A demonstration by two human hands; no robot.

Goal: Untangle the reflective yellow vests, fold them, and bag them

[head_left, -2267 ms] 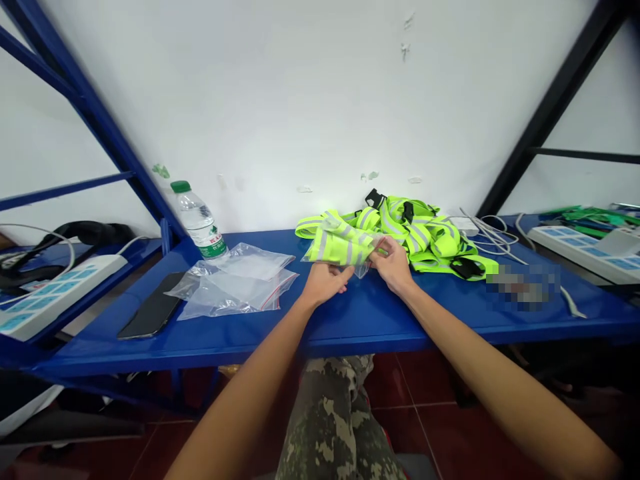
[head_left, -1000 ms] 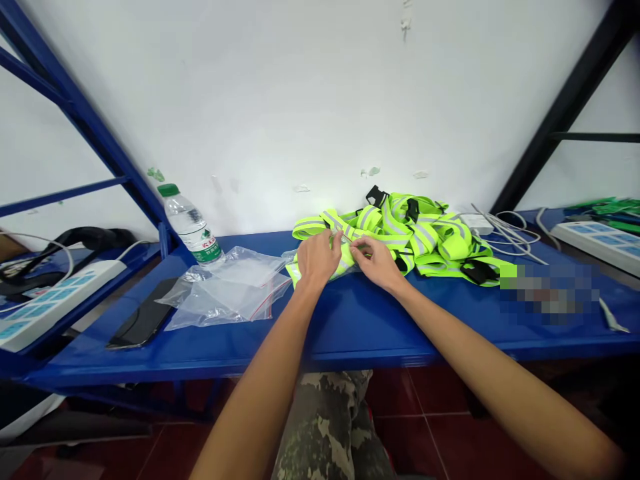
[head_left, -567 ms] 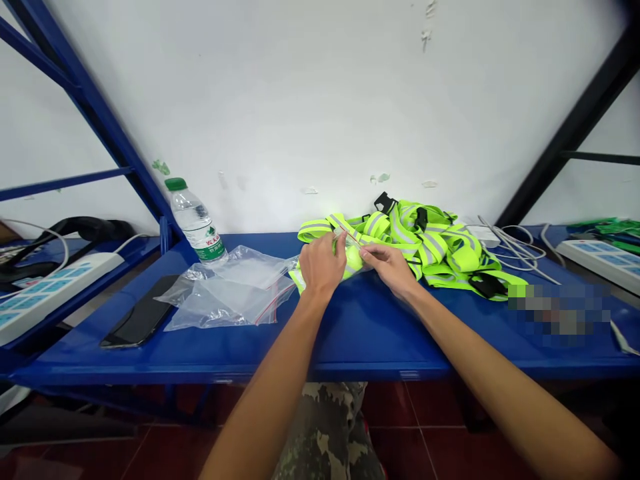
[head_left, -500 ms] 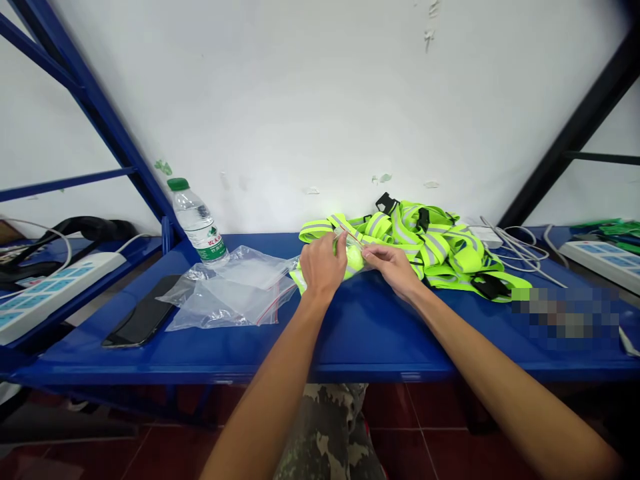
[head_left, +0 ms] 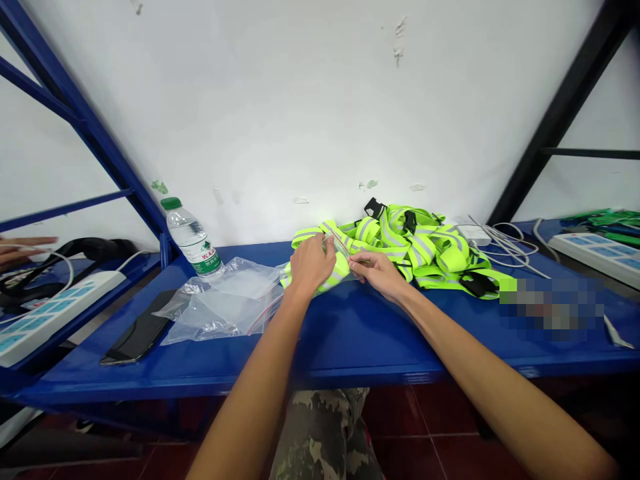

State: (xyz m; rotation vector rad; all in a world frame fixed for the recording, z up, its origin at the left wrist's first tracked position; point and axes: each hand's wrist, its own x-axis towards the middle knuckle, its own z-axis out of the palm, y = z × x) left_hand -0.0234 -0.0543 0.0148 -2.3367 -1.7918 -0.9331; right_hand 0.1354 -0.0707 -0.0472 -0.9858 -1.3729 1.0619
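Note:
Both my hands are closed on a clear zip-lock bag (head_left: pixel 344 248) with a red strip along its mouth; a folded neon-yellow reflective strap (head_left: pixel 327 283) shows through it. My left hand (head_left: pixel 313 261) grips the left side of the mouth, thumb raised against the fingers. At the right corner, my right hand (head_left: pixel 376 271) pinches the edge between thumb and fingers. Just behind and to the right lies a heap of yellow reflective straps (head_left: pixel 425 250) with grey stripes and black buckles. Flat clear zip-lock bags (head_left: pixel 220 303) lie left of my left forearm.
A water bottle (head_left: pixel 193 240) with a green cap stands at the back left, and a black phone (head_left: pixel 137 333) lies before it. Power strips (head_left: pixel 55 317) and white cables (head_left: pixel 515 250) flank the blue table (head_left: pixel 360 347). Another person's hand (head_left: pixel 27 248) shows at the far left.
My hands have stayed on the bag's mouth, with the right fingers shifted slightly along its edge. Another person's hand has come into view at the far left. The camera view has tilted slightly.

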